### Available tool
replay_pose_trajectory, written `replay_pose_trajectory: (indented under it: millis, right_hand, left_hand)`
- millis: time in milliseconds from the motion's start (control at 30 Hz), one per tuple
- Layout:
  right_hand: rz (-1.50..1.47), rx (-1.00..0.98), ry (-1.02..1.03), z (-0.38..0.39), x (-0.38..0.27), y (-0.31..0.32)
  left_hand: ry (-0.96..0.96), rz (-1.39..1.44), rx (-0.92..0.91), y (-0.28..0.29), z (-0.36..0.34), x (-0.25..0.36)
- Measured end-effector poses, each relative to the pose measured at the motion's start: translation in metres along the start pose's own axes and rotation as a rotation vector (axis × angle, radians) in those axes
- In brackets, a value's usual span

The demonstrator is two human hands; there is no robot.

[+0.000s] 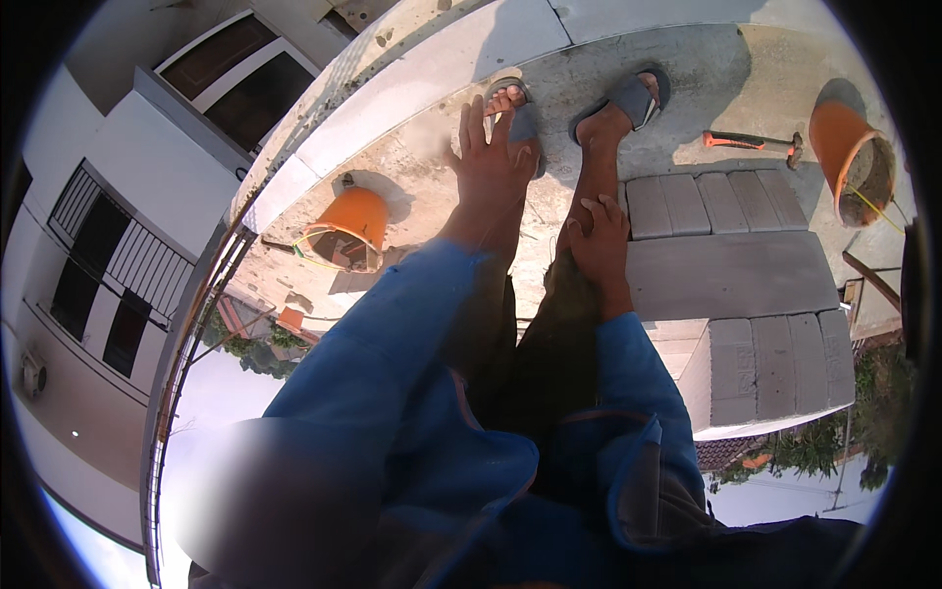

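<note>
Both my arms, in blue sleeves, stretch down along my bare lower legs. My left hand (486, 172) has its fingers apart over my left shin, just short of the sandalled left foot (522, 128); whether it touches the leg is unclear. My right hand (601, 245) lies on my right shin below the knee, fingers apart and slightly bent, holding no object. My right foot wears a dark slide sandal (628, 98). Beside my right leg are stacked grey blocks (726, 270). An orange-handled hammer (746, 140) lies on the concrete (706, 69) beyond them.
An orange bucket (348, 221) stands at left, another (849, 147) at right. A pale raised edging (363, 108) curves behind my feet. A railing (186, 334) runs along the left drop, with a white building (167, 137) beyond and greenery (805, 452) below at right.
</note>
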State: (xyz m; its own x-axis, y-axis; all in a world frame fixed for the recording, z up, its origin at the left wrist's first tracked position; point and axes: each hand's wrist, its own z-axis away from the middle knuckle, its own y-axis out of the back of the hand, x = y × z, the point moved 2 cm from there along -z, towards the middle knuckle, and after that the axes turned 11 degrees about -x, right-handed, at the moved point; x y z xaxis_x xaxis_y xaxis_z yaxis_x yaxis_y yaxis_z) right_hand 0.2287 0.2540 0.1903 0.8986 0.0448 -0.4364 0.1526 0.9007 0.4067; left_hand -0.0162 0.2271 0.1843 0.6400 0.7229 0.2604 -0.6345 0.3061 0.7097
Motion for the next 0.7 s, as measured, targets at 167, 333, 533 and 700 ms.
replay_pose_trajectory:
  millis: [167,333,533,700]
  right_hand:
    - [0.029,-0.048,-0.026,-0.005,-0.005,0.011]
    - [0.049,-0.063,-0.027,-0.009,0.0,0.015]
    - [0.04,-0.122,-0.05,-0.014,-0.016,0.027]
    - [0.087,-0.089,-0.032,-0.016,-0.021,0.034]
  left_hand:
    - [0.045,0.038,-0.061,0.01,-0.019,0.006]
    - [0.071,0.017,-0.153,0.012,-0.023,0.015]
    - [0.078,0.04,-0.151,0.008,-0.005,0.009]
    - [0.118,0.074,-0.193,0.016,-0.004,0.012]
